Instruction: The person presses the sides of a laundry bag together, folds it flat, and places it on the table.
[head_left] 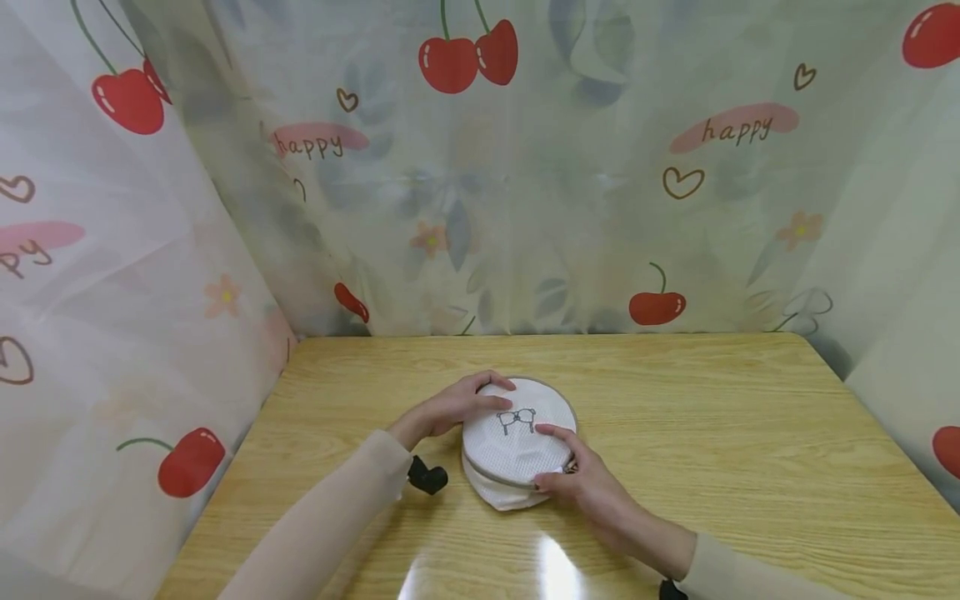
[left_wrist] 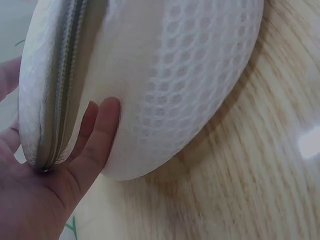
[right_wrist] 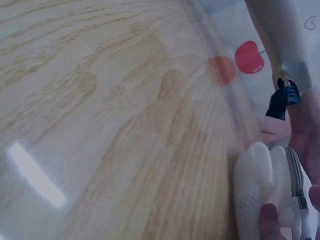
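A round white mesh bra wash bag [head_left: 517, 454] lies on the table, a small bra drawing [head_left: 517, 419] printed on its top. My left hand [head_left: 453, 406] grips its far left edge. In the left wrist view, the fingers [left_wrist: 102, 130] are curled around the rim beside the grey zipper [left_wrist: 65, 75], which looks closed along the part that shows. On the near right side, my right hand [head_left: 596, 492] holds the rim, with the index finger on top and the thumb at the edge. A zipper pull [right_wrist: 302, 202] shows between its fingers in the right wrist view.
The wooden table [head_left: 735, 450] stretches out around the bag, with glare near the front. Behind and at the sides hangs a curtain [head_left: 525, 208] printed with cherries and "happy". A black strap piece [head_left: 427, 476] sits at my left wrist.
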